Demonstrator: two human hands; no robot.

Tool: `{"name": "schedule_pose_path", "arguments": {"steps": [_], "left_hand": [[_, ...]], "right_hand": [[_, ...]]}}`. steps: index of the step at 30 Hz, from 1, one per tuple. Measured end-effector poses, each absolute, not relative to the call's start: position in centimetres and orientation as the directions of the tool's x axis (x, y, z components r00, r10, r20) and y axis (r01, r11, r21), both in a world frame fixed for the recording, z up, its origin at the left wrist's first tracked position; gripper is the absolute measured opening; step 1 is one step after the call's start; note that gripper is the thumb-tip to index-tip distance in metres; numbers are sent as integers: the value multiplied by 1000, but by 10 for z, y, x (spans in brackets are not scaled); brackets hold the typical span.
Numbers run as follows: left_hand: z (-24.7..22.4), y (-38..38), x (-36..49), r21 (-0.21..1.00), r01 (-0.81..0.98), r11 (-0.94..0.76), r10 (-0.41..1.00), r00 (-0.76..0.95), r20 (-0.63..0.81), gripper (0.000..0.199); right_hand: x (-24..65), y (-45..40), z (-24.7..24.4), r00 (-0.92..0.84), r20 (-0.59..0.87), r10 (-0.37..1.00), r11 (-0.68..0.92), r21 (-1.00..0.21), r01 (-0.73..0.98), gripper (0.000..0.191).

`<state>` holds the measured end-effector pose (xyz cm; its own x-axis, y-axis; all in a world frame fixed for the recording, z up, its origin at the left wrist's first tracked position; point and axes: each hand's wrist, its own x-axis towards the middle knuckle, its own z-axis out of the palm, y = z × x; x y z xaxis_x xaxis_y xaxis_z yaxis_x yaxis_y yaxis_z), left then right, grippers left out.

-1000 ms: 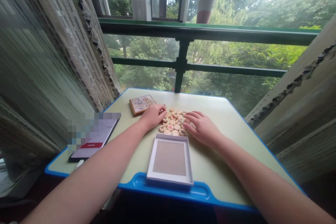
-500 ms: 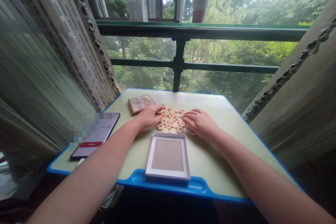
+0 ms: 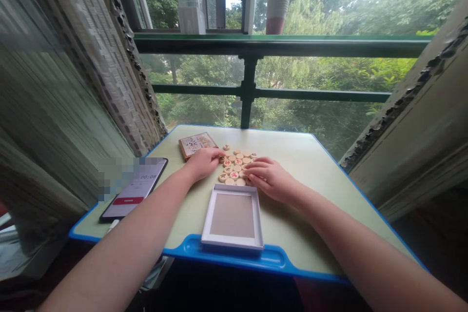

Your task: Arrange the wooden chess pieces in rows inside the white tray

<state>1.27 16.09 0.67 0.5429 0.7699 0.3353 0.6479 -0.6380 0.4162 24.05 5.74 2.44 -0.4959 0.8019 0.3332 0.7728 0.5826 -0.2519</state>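
Note:
Round wooden Chinese chess pieces (image 3: 234, 175) lie in a loose cluster on the table, some showing red or black characters, others blank side up. At the cluster's left edge is my left hand (image 3: 204, 162), its fingers reaching out and touching a piece there. My right hand (image 3: 272, 176) rests over the right side with fingers stretched out, covering several pieces. Neither hand has a piece lifted. Just nearer to me than the pieces sits an open, shallow white box (image 3: 233, 215), nothing in it. Behind my left hand lies the printed box lid (image 3: 196, 144).
A phone (image 3: 137, 187) showing a running timer lies at the table's left side, beside my left forearm. The pale table (image 3: 303, 224) has a blue rim with a raised lip at the front. Curtains hang on both sides, and a green railing (image 3: 204, 45) crosses the window behind.
My right hand has moved left over the pieces, covering more of them. My left hand has shifted slightly left, and a piece at the back now shows clearly.

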Motion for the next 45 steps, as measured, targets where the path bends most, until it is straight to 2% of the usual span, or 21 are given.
{"name": "schedule_pose_path", "arguments": {"steps": [3, 10, 16, 20, 25, 29, 33, 38, 41, 45], "left_hand": [[6, 164, 12, 388, 668, -635, 772, 523, 362, 30], [1, 170, 20, 356, 696, -624, 780, 525, 341, 33], [7, 160, 24, 390, 663, -639, 763, 485, 427, 34], [22, 145, 24, 405, 631, -662, 748, 528, 401, 18], [34, 129, 25, 480, 536, -695, 704, 643, 302, 13], [37, 120, 26, 475, 518, -711, 670, 705, 234, 15], [40, 112, 26, 465, 505, -727, 622, 771, 135, 35], [41, 107, 28, 429, 491, -758, 577, 811, 92, 45], [39, 109, 30, 418, 502, -757, 598, 790, 134, 44], [34, 115, 30, 436, 514, -739, 637, 743, 203, 26]], "right_hand": [[236, 54, 26, -546, 312, 778, 624, -273, 733, 33], [243, 61, 22, -456, 335, 824, 548, -273, 791, 33], [247, 62, 20, -418, 388, 821, 535, -271, 800, 28], [244, 57, 25, -472, 374, 799, 587, -311, 747, 26], [235, 49, 34, -568, 258, 781, 623, -360, 694, 40], [234, 49, 34, -569, 239, 787, 616, -356, 703, 46], [241, 55, 30, -517, 254, 818, 575, -386, 721, 41], [249, 60, 25, -459, 289, 840, 541, -394, 743, 33], [250, 61, 23, -439, 316, 841, 537, -392, 747, 28], [249, 61, 21, -366, 366, 856, 492, -353, 796, 22]]}}
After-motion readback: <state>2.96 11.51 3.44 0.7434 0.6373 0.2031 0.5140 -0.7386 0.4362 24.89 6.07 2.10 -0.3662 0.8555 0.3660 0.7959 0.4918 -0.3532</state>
